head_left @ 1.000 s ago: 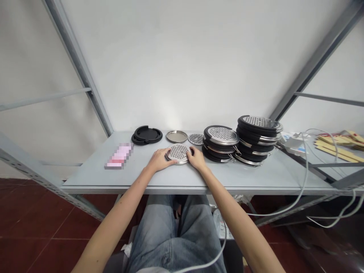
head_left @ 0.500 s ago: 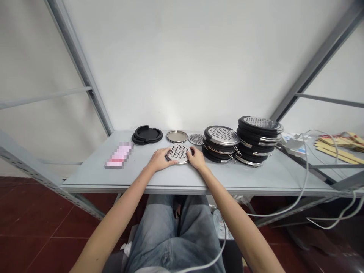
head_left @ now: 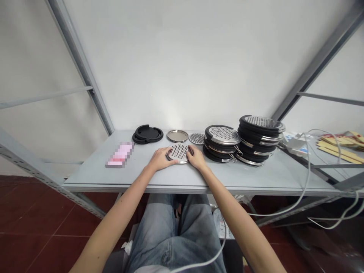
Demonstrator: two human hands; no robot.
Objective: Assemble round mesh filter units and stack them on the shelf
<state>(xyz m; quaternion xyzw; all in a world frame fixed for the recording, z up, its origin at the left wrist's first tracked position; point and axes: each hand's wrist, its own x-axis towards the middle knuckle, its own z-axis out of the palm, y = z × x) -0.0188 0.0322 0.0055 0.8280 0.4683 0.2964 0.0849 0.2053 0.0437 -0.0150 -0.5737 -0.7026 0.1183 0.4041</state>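
Note:
A round perforated metal disc (head_left: 179, 152) lies on the grey table in front of me, with a metal rim along its near edge. My left hand (head_left: 160, 159) curls round its left side, the thumb along the near rim. My right hand (head_left: 196, 157) grips the right side with bent fingers. Just beyond it are a shallow metal ring dish (head_left: 178, 135) and a loose perforated disc (head_left: 196, 138). Black round frames (head_left: 148, 133) lie at the back left. Whatever is under the held disc is hidden.
To the right stand a shorter stack (head_left: 222, 143) and a taller stack (head_left: 259, 140) of black-rimmed perforated discs with wire clasps. A blurred pink item (head_left: 120, 154) lies left. White cable (head_left: 305, 185) hangs over the right edge, near yellow strips (head_left: 338, 148) and metal posts (head_left: 82, 68).
Both hands stay on the perforated disc with almost no movement. The whole view has shifted very slightly.

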